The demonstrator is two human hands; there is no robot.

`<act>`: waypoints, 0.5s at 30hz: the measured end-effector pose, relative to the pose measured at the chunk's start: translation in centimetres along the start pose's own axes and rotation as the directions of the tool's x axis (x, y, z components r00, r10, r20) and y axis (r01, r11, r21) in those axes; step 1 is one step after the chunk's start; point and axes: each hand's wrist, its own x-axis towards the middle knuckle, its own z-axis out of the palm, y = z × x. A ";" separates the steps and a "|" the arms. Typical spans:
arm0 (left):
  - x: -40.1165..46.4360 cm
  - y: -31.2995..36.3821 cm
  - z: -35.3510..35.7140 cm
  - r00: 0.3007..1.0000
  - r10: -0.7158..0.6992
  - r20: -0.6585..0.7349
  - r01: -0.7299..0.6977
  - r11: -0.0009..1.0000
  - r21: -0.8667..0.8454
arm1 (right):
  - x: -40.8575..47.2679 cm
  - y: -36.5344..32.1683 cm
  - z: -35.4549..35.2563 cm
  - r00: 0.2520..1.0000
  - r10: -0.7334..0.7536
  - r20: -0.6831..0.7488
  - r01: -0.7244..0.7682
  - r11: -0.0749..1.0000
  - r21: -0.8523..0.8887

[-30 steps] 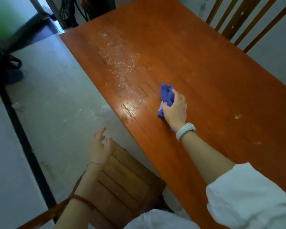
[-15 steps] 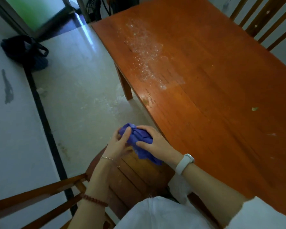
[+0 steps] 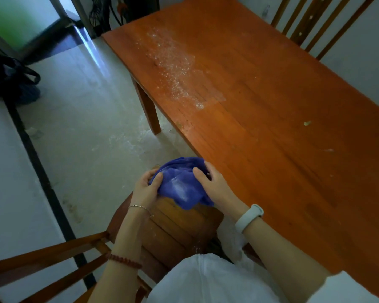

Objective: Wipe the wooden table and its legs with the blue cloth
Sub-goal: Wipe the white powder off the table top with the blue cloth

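Observation:
The blue cloth [image 3: 179, 182] is bunched between both hands, off the table's near-left edge and above a chair seat. My left hand [image 3: 146, 189] grips its left side and my right hand [image 3: 214, 186] grips its right side. White dust marks the cloth's top. The wooden table [image 3: 260, 95] fills the right of the view. A patch of white specks [image 3: 173, 68] lies on its far-left part, and a small crumb [image 3: 307, 123] sits at mid-right. One table leg [image 3: 148, 108] shows under the left edge.
A wooden chair [image 3: 173, 232] stands below my hands beside the table. Another chair's slatted back [image 3: 311, 20] rises behind the table's far-right side. A dark bag [image 3: 11, 79] lies on the pale floor at left. White dust is scattered on the floor near the table leg.
My right hand pulled the cloth off the tabletop towards me. My left hand rose to take hold of it, and both hands have since spread the cloth wider over the chair.

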 end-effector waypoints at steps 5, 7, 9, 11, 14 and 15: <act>-0.2 -0.5 -0.4 0.993 0.120 -0.019 -0.115 0.980 0.162 | -2.3 1.0 -1.4 0.996 -0.032 0.078 0.056 0.946 -0.319; -0.4 -0.5 -0.3 0.992 0.123 -0.016 -0.120 0.985 0.122 | -3.2 1.1 -1.3 0.992 -0.072 0.105 0.108 0.914 -0.390; -0.5 -0.3 -0.2 0.995 0.096 -0.011 -0.096 0.995 0.040 | -3.6 0.9 -1.2 0.994 -0.099 0.047 0.109 0.934 -0.341; -0.9 -0.1 -0.1 0.998 0.051 0.027 -0.049 0.996 -0.074 | -3.6 0.4 -1.1 0.999 -0.042 -0.002 0.041 0.972 -0.232; -1.8 0.3 0.4 0.996 0.005 0.090 0.017 0.970 -0.241 | -3.0 0.0 -1.0 0.986 0.158 0.053 -0.161 0.986 0.050; -1.9 0.2 0.4 0.996 -0.010 0.087 0.032 0.964 -0.264 | -2.8 0.0 -1.0 0.971 0.229 0.071 -0.237 0.962 0.134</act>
